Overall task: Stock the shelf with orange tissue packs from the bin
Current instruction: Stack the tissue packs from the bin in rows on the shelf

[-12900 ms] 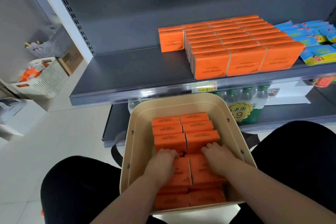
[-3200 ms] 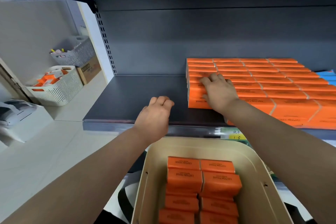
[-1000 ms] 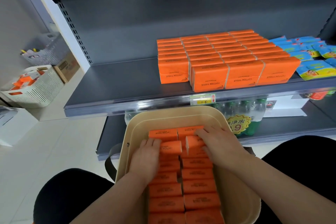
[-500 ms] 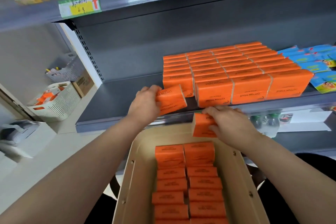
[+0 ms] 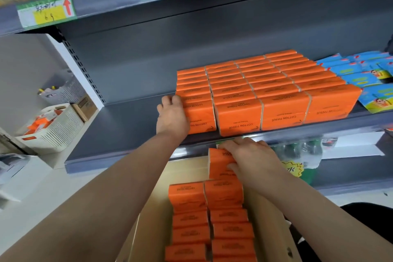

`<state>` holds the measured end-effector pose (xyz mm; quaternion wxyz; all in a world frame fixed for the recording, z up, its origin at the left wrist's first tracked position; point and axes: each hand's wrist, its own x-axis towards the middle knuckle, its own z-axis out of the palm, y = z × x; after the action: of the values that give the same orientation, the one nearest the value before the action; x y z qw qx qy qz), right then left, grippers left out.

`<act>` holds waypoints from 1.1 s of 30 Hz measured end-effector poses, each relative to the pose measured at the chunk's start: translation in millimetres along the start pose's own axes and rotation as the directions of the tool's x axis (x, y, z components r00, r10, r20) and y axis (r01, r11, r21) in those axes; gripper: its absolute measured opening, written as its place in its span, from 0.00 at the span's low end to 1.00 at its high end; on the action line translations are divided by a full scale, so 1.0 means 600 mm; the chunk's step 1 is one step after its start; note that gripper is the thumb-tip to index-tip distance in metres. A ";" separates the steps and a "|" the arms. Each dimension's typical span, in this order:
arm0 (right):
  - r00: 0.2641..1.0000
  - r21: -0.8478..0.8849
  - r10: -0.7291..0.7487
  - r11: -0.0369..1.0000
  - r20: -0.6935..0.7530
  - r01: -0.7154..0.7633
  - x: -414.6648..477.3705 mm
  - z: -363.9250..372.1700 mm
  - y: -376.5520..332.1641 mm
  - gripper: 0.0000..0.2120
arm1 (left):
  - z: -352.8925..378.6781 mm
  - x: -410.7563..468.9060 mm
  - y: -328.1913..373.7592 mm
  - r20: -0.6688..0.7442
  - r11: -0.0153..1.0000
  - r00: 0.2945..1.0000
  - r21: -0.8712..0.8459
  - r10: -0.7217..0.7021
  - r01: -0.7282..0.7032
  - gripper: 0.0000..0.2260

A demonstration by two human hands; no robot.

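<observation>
As left hand (image 5: 172,116) holds shelved pack (image 5: 200,115) | right hand (image 5: 251,159) grips orange black-lettered pack (image 5: 218,162)

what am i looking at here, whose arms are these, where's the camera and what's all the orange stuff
There is no machine here. These are a person's two bare arms, filmed by one camera worn on the head that looks forward and down. The grey shelf holds rows of orange tissue packs, with blue packs to their right. The left hand grips the front-left pack of those rows, on the shelf. The right hand holds a single orange pack over the beige bin, which has more packs in it.
</observation>
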<state>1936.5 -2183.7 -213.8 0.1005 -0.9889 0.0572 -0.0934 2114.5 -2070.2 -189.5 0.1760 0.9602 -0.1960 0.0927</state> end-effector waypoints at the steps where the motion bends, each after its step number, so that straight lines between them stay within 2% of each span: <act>1: 1.000 0.001 -0.003 1.000 -0.003 0.003 0.000 0.000 0.000 0.23 | 0.003 -0.002 0.000 0.006 0.999 0.999 -0.017 -0.031 0.032 0.18; 5: 1.000 -0.007 -0.013 1.000 0.004 0.013 0.001 0.004 -0.003 0.22 | 0.011 -0.007 -0.003 0.075 0.991 0.993 -0.091 -0.094 0.101 0.23; 12: 1.000 -0.001 -0.017 1.000 0.024 0.017 0.007 0.005 -0.006 0.22 | 0.024 0.002 0.005 0.060 0.988 0.992 -0.103 -0.108 0.114 0.24; 17: 1.000 0.000 0.007 1.000 0.009 -0.007 0.010 -0.006 -0.005 0.22 | 0.004 -0.012 -0.023 0.058 0.990 0.995 -0.118 -0.077 0.083 0.35; 22: 0.999 0.014 -0.014 1.000 -0.044 0.015 0.019 -0.024 -0.024 0.23 | -0.045 -0.050 -0.088 0.029 0.993 0.999 -0.114 -0.025 0.028 0.27; 27: 0.971 0.055 -0.068 0.995 -0.229 0.083 0.099 -0.052 -0.062 0.23 | -0.082 -0.086 -0.124 0.002 0.992 1.000 -0.123 -0.022 0.022 0.24; 30: 0.974 0.076 -0.064 0.994 -0.218 0.083 0.152 -0.054 -0.081 0.24 | -0.095 -0.101 -0.132 -0.002 0.989 1.000 -0.146 0.000 0.000 0.25; 33: 0.983 -0.004 -0.075 0.997 -0.167 0.075 0.186 -0.042 -0.089 0.24 | -0.102 -0.113 -0.137 0.004 0.987 1.000 -0.157 0.018 -0.017 0.25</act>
<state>2045.3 -2150.9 -158.9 0.0931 -0.9789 0.0281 -0.1799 2080.2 -1953.3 -174.6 0.2496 0.9419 -0.2118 0.0758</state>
